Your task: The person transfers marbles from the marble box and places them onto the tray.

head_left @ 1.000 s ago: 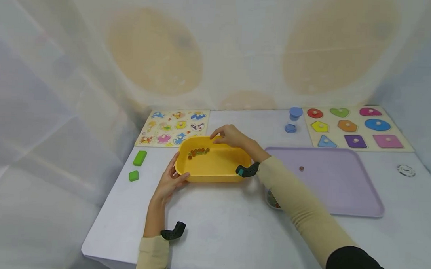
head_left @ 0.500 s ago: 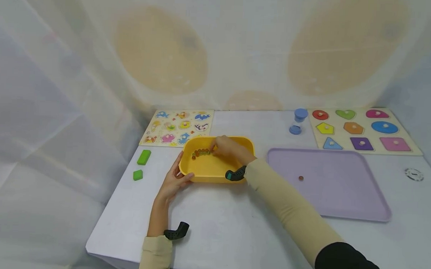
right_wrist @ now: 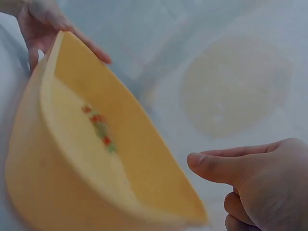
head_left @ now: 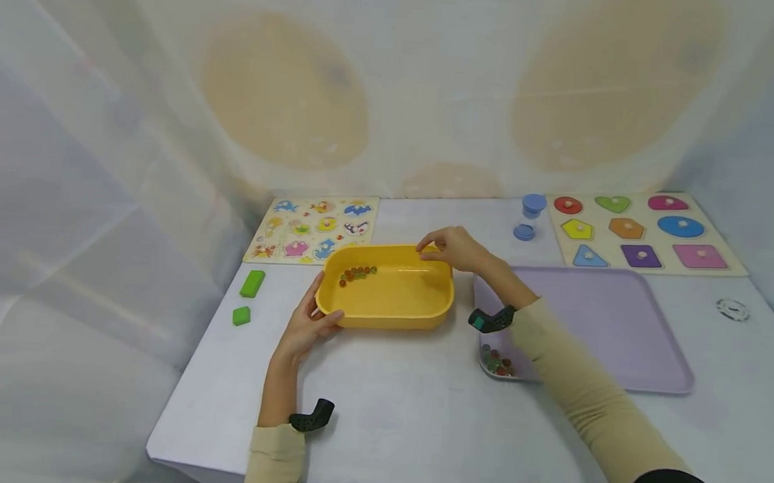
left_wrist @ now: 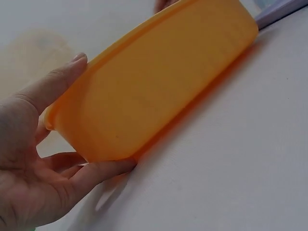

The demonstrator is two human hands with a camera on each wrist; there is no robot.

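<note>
The right hand (head_left: pixel 457 250) is drawing away from the beads (head_left: pixel 349 275) towards the right rim of the yellow tub (head_left: pixel 384 321), leaving them untouched; its thumb and forefinger are meeting, on what I can't tell. The left hand (head_left: pixel 306 329) is gripping the tub just beside the lilac tray (head_left: pixel 601 327), and a white disc (head_left: pixel 733 310) is showing marks too small to read.

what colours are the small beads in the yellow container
The small beads look orange-red and green, seen best in the head view.
</note>
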